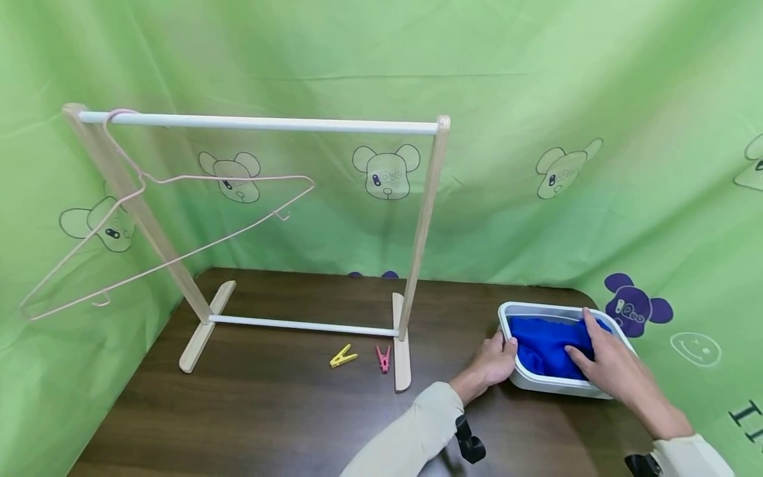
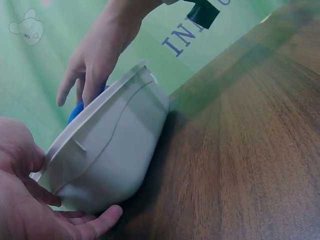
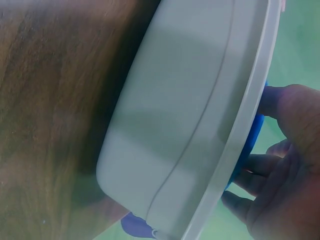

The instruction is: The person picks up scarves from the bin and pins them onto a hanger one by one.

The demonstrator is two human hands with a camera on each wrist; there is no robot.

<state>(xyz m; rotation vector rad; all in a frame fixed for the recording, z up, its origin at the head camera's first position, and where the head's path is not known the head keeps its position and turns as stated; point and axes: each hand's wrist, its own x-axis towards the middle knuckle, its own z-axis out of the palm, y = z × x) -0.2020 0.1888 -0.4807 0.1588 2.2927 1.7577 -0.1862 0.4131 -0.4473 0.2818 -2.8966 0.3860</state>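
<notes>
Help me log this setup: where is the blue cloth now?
In the head view, the blue cloth is at the right, inside the white basin, with the right hand touching it and the left hand gripping the basin.

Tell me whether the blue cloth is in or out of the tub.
In: the head view shows the blue cloth inside the white tub, enclosed by its rim, with the right hand reaching onto it.

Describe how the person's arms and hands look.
The left sleeve and right sleeve are plain off-white. A black device shows by the left wrist, another black device by the right. The left hand and right hand are ungloved.
</notes>
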